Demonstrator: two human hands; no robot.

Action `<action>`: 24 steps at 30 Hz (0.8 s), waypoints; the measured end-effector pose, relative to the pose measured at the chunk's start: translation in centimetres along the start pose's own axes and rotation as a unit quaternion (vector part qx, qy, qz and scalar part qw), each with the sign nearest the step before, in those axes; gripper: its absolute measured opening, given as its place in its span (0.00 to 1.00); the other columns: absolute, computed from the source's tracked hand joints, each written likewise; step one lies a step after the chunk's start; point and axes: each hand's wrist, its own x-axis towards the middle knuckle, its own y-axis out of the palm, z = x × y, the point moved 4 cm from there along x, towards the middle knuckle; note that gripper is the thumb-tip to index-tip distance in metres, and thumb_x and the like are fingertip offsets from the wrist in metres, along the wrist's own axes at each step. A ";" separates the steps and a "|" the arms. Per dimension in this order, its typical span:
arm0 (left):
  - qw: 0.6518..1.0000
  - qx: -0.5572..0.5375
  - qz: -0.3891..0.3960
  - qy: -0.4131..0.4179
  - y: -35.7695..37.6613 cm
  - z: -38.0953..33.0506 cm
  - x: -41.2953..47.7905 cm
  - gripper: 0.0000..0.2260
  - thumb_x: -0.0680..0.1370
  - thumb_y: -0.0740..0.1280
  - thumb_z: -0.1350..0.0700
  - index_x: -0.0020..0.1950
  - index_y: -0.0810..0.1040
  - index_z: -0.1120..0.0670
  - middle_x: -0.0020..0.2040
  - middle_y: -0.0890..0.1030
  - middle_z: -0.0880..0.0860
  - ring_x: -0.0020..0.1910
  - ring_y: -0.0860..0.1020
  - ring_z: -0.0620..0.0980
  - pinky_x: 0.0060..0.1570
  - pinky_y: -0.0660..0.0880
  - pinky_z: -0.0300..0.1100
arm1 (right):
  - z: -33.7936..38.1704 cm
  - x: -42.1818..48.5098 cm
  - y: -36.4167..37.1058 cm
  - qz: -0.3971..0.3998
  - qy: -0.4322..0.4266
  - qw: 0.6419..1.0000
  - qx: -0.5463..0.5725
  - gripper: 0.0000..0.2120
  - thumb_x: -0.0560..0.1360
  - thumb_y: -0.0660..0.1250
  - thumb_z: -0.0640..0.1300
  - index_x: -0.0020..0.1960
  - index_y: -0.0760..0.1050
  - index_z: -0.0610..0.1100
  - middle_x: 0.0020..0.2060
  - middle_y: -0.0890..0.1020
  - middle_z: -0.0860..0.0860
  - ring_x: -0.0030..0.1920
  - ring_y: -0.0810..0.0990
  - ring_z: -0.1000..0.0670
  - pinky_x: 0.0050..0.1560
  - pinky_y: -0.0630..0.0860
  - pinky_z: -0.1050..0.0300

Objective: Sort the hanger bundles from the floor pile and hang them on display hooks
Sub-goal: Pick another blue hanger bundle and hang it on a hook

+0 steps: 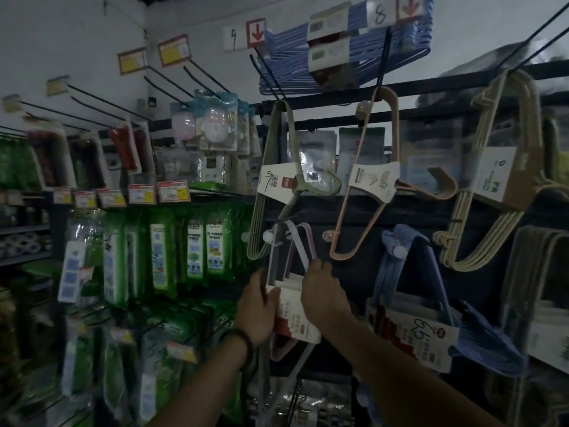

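Dim shop display wall: my left hand (257,306) and right hand (323,291) grip the pink-and-white hanger bundle (292,272), hanging lengthwise below its hook (270,235).

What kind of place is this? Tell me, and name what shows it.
Most likely a household goods shop. Price tags line the shelf edge, packaged hanger bundles hang on display hooks, and numbered signs with red arrows mark the hooks. Both hands hold a pink-and-white hanger bundle.
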 end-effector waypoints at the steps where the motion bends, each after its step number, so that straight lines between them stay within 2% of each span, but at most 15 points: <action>1: 1.000 0.010 -0.008 0.001 0.3 0.1 0.2 0.28 0.84 0.66 0.54 0.82 0.59 0.45 0.68 0.78 0.47 0.59 0.80 0.44 0.56 0.78 0.39 | -0.3 0.6 0.7 0.011 0.013 1.000 0.000 0.22 0.84 0.59 0.41 0.75 0.60 0.36 0.67 0.71 0.39 0.58 0.81 0.43 0.55 0.80 0.53; 3: 0.999 0.026 0.017 0.012 1.8 1.5 0.6 0.39 0.80 0.70 0.54 0.84 0.52 0.41 0.75 0.72 0.46 0.67 0.77 0.46 0.65 0.77 0.47 | -0.6 1.7 1.6 0.051 0.032 0.997 -0.042 0.21 0.85 0.58 0.44 0.74 0.60 0.35 0.67 0.73 0.38 0.61 0.81 0.43 0.59 0.80 0.52; 4: 0.998 0.021 0.048 0.019 2.9 2.5 0.8 0.41 0.79 0.72 0.51 0.84 0.50 0.39 0.76 0.71 0.45 0.69 0.76 0.46 0.67 0.77 0.50 | -0.9 2.3 1.8 0.066 0.048 0.996 -0.033 0.21 0.85 0.59 0.44 0.74 0.61 0.36 0.67 0.73 0.38 0.62 0.80 0.42 0.60 0.80 0.51; 6: 0.996 -0.016 0.089 -0.004 5.1 5.3 2.0 0.43 0.72 0.72 0.29 0.82 0.57 0.39 0.78 0.70 0.51 0.72 0.75 0.54 0.67 0.77 0.57 | -1.6 3.6 2.4 0.084 0.067 0.994 -0.010 0.22 0.84 0.62 0.44 0.74 0.62 0.38 0.67 0.74 0.40 0.64 0.79 0.41 0.60 0.79 0.49; 7: 0.996 -0.024 0.082 -0.024 5.6 5.7 2.4 0.49 0.65 0.67 0.19 0.80 0.61 0.41 0.78 0.70 0.56 0.72 0.74 0.59 0.68 0.75 0.60 | -1.9 4.3 2.6 0.088 0.071 0.994 -0.009 0.23 0.83 0.63 0.44 0.74 0.62 0.38 0.67 0.74 0.40 0.65 0.79 0.41 0.59 0.79 0.49; 8: 0.995 -0.025 0.088 -0.044 6.1 5.7 2.5 0.54 0.61 0.63 0.15 0.79 0.62 0.43 0.79 0.68 0.59 0.73 0.73 0.62 0.70 0.74 0.61 | -2.2 4.8 2.9 0.096 0.076 0.993 -0.004 0.23 0.82 0.64 0.43 0.74 0.62 0.38 0.67 0.74 0.40 0.65 0.79 0.40 0.58 0.79 0.50; 9: 0.993 0.001 0.109 -0.055 6.3 5.0 2.4 0.53 0.64 0.63 0.17 0.81 0.59 0.45 0.80 0.65 0.59 0.74 0.71 0.62 0.72 0.73 0.59 | -2.6 5.2 3.2 0.099 0.077 0.992 0.002 0.23 0.82 0.64 0.44 0.74 0.62 0.38 0.68 0.73 0.40 0.66 0.78 0.40 0.60 0.79 0.50; 10: 0.989 0.059 0.127 -0.037 6.4 3.8 2.1 0.51 0.71 0.66 0.24 0.85 0.51 0.48 0.82 0.61 0.57 0.76 0.70 0.61 0.73 0.72 0.54 | -3.0 5.4 3.4 0.106 0.082 0.991 0.009 0.23 0.83 0.64 0.44 0.74 0.62 0.38 0.68 0.73 0.39 0.66 0.78 0.40 0.61 0.79 0.50; 12: 0.976 0.162 0.143 0.026 6.9 3.1 2.4 0.50 0.78 0.69 0.37 0.85 0.37 0.48 0.84 0.55 0.52 0.74 0.72 0.59 0.68 0.75 0.50 | -3.7 6.0 4.0 0.106 0.079 0.990 0.041 0.24 0.84 0.61 0.46 0.75 0.61 0.37 0.68 0.73 0.38 0.67 0.76 0.38 0.64 0.77 0.48; 14: 0.975 0.172 0.139 0.025 6.6 3.2 2.8 0.49 0.78 0.69 0.37 0.84 0.35 0.42 0.85 0.53 0.49 0.68 0.77 0.57 0.63 0.79 0.52 | -3.9 5.9 4.6 0.109 0.075 0.987 0.087 0.25 0.85 0.61 0.49 0.76 0.61 0.38 0.68 0.72 0.37 0.66 0.75 0.36 0.61 0.75 0.46; 16: 0.979 0.157 0.132 0.006 6.2 3.5 2.6 0.45 0.79 0.68 0.37 0.85 0.43 0.43 0.83 0.57 0.47 0.68 0.76 0.51 0.66 0.78 0.52 | -4.1 4.8 4.6 0.100 0.062 0.991 0.067 0.27 0.83 0.64 0.55 0.73 0.60 0.42 0.69 0.68 0.38 0.64 0.74 0.35 0.60 0.76 0.43; 17: 0.979 0.155 0.130 0.005 5.6 2.6 1.9 0.39 0.79 0.68 0.37 0.84 0.51 0.45 0.80 0.62 0.46 0.69 0.75 0.50 0.68 0.76 0.52 | -4.4 4.0 4.7 0.076 0.045 0.995 0.034 0.28 0.81 0.66 0.56 0.72 0.60 0.43 0.67 0.67 0.39 0.63 0.74 0.35 0.58 0.77 0.41; 19: 0.983 0.160 0.090 0.010 4.1 1.0 0.1 0.23 0.82 0.67 0.43 0.75 0.68 0.48 0.69 0.73 0.46 0.67 0.76 0.51 0.66 0.76 0.50 | -4.3 1.4 4.0 -0.012 -0.016 1.000 0.013 0.26 0.79 0.67 0.55 0.69 0.62 0.45 0.62 0.68 0.41 0.58 0.75 0.37 0.51 0.79 0.43; 22: 0.979 0.201 0.008 0.025 1.3 0.4 -4.4 0.14 0.83 0.65 0.48 0.68 0.75 0.44 0.63 0.76 0.45 0.59 0.77 0.47 0.59 0.77 0.46 | -2.8 -3.6 3.2 -0.059 -0.098 0.975 0.191 0.14 0.80 0.64 0.52 0.62 0.68 0.48 0.56 0.72 0.48 0.50 0.75 0.43 0.46 0.79 0.46; 24: 0.969 0.245 -0.032 0.013 -0.5 1.4 -8.5 0.11 0.83 0.65 0.50 0.65 0.77 0.42 0.60 0.78 0.44 0.53 0.79 0.45 0.54 0.79 0.44 | -1.2 -6.9 4.6 -0.009 -0.149 0.947 0.284 0.05 0.81 0.62 0.51 0.54 0.68 0.52 0.50 0.72 0.51 0.44 0.75 0.46 0.42 0.77 0.46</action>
